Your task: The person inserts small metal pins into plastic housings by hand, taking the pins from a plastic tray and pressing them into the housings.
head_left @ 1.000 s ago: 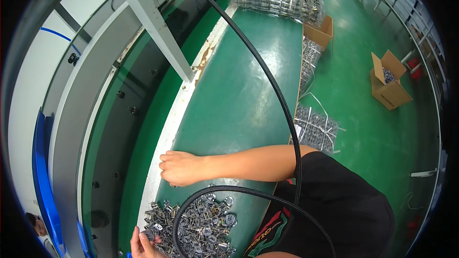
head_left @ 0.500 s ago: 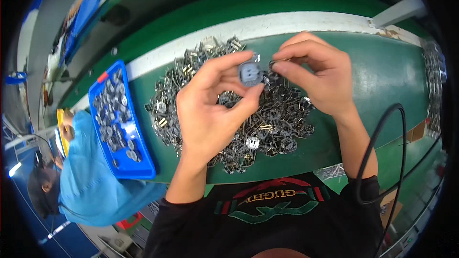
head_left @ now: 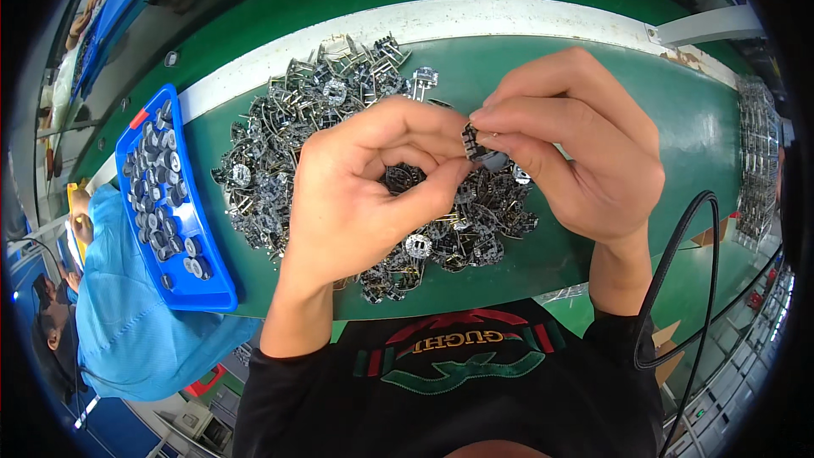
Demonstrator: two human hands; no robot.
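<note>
Above a heap of small electronic parts (head_left: 280, 178), my hands meet with their fingertips close together. A small dark part with a toothed edge (head_left: 472, 142) shows between them, and a round grey plastic cap (head_left: 493, 161) sits against it. My left hand (head_left: 356, 195) pinches the cap's side between thumb and forefinger. My right hand (head_left: 593, 161) is closed, its thumb and fingers gripping the dark part. Fingers cover much of both pieces, so I cannot tell whether they are fitted together. The heap's parts are dark boards with metal prongs and wires.
A blue tray (head_left: 222, 284) of round grey caps stands left of the heap on the green table (head_left: 687, 144). A white rail (head_left: 509, 13) runs along the far side. Black cable (head_left: 649, 322) loops at right. A person in blue (head_left: 144, 314) works at left.
My hands have come together, and the right one has turned over the pieces. The grey cap has tilted, so its slotted face no longer shows. The whole view has shifted slightly.
</note>
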